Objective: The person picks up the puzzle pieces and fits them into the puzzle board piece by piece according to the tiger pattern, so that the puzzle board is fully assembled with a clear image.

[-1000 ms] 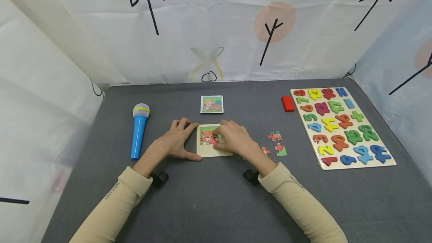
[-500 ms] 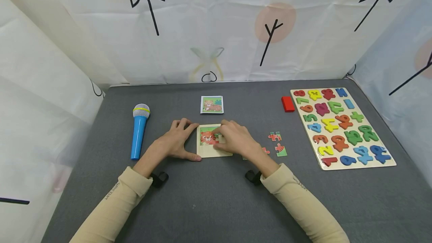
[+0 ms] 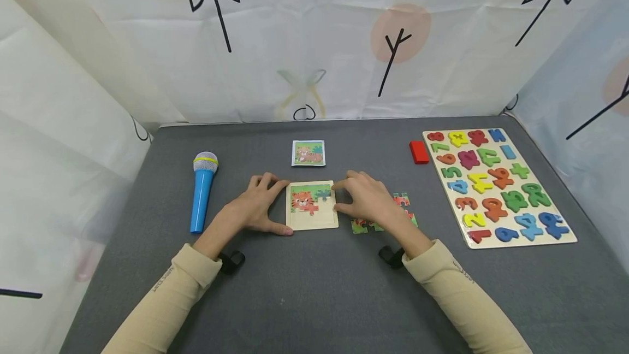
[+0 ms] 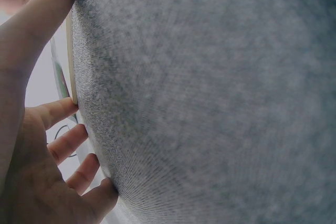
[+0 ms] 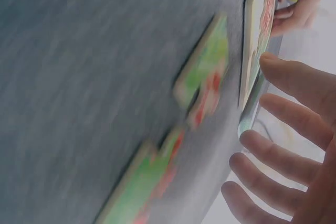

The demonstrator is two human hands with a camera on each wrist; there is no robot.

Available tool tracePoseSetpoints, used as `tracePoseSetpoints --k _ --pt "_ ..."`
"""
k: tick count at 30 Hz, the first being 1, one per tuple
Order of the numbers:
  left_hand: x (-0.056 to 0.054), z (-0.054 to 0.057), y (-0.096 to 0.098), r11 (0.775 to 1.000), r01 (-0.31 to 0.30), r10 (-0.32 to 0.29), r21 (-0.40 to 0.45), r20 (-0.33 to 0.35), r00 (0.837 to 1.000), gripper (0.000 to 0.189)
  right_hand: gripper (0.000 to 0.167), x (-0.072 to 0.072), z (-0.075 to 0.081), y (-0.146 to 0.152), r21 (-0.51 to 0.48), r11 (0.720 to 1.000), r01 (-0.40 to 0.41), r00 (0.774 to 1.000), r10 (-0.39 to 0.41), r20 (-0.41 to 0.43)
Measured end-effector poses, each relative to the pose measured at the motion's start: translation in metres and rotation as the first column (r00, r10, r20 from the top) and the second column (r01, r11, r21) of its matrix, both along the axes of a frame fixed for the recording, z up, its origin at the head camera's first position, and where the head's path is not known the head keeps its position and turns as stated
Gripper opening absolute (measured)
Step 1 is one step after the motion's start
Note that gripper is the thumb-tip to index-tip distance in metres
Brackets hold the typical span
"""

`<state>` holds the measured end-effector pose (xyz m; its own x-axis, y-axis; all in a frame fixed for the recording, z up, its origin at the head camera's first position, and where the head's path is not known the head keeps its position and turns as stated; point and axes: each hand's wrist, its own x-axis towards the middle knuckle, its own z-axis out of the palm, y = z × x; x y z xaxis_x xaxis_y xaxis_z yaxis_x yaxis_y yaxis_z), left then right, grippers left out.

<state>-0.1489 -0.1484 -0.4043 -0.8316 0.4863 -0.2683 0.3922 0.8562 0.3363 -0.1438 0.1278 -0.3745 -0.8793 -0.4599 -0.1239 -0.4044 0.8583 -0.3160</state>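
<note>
A small wooden puzzle tray [image 3: 313, 222] lies mid-table, with tiger-face and green-blue pieces fitted along its upper part and bare wood below. My left hand [image 3: 259, 205] rests at the tray's left side, index finger at the upper corner and thumb at the lower one. In the left wrist view, its fingers are spread on the cloth along the tray's edge. My right hand [image 3: 366, 196] hovers at the tray's right edge, holding nothing, fingers parted in the right wrist view. Loose jigsaw pieces [image 3: 359, 226] lie under and beside it; the forearm partly hides several.
A picture card [image 3: 308, 153] of a tiger lies behind the tray. To the left is a blue toy microphone [image 3: 201, 193]. Farther right are a red block [image 3: 419, 152] and a number puzzle board [image 3: 498, 187]. A patterned white curtain [image 3: 304, 42] rises behind the table.
My right hand has drawn back rightward off the tray, uncovering a green-blue piece seated at its upper right. My left hand stays in place.
</note>
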Motion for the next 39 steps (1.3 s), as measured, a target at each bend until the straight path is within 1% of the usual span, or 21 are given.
tracePoseSetpoints --k 8,17,25,31,39 --pt "0.0 0.0 0.0 1.0 0.002 -0.002 0.004 -0.006 1.0 0.113 0.045 0.0 0.005 0.031 0.011 0.999 0.051 0.999 -0.051 0.0" --pt "0.001 0.0 -0.001 1.0 0.001 -0.001 0.01 -0.01 1.0 0.112 0.046 0.003 0.002 0.068 0.018 0.995 0.102 0.995 -0.102 0.015" --pt "0.001 0.0 0.0 1.0 -0.004 0.004 0.014 -0.006 1.0 0.112 0.044 0.007 0.002 0.098 0.005 0.992 0.126 0.992 -0.126 0.008" --pt "0.001 0.0 -0.001 1.0 -0.003 0.003 0.014 -0.009 1.0 0.113 0.044 0.007 -0.002 0.11 0.0 0.992 0.124 0.992 -0.124 0.0" --pt "0.0 -0.001 -0.001 1.0 -0.001 0.001 0.008 -0.011 1.0 0.113 0.04 0.008 -0.007 0.114 0.006 0.99 0.142 0.99 -0.142 0.019"
